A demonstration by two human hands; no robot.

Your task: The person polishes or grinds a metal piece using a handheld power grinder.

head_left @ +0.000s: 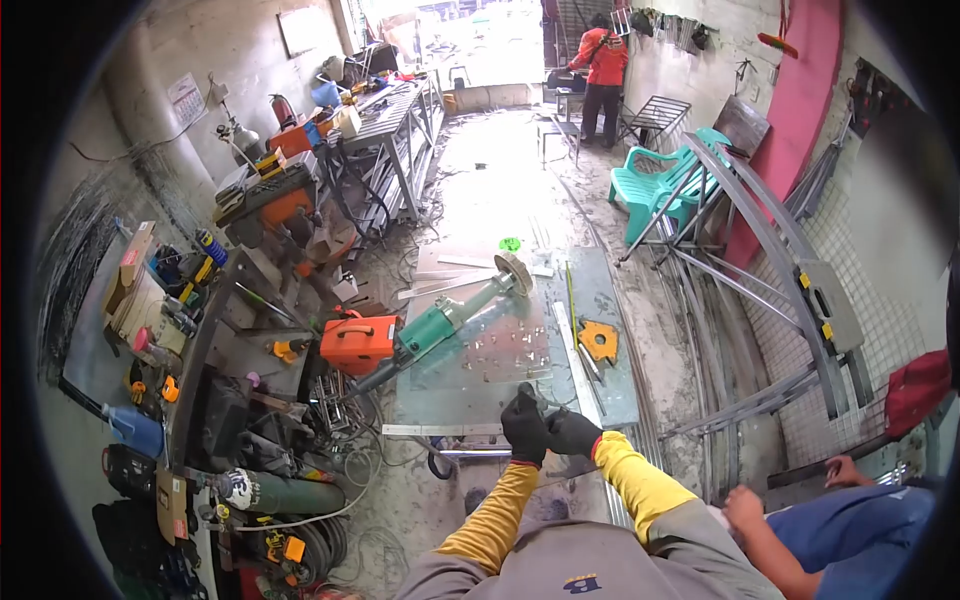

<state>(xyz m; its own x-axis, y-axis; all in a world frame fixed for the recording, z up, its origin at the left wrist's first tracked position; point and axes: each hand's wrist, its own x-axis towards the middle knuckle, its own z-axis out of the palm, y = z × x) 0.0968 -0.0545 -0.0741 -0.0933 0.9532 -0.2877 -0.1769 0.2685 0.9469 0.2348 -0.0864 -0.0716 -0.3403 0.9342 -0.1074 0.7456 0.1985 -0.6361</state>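
My left hand (524,428), in a black glove, is closed with its fingertips raised at the near edge of the metal-topped table (480,400). My right hand (574,434), also black-gloved, is closed right beside it, touching or almost touching. Whatever lies between the fingers is too small and dark to make out. Beyond them a green angle grinder (430,330) lies diagonally on the table, its round disc (513,274) at the far end. An orange magnetic square (599,341) and a light metal strip (577,370) lie to the right.
An orange case (358,343) stands at the table's left. A gas cylinder (280,493) and hoses lie lower left. Green chairs (650,180) and a metal frame (770,230) stand right. A person in blue (850,535) is close at lower right; another in red (602,65) is far back.
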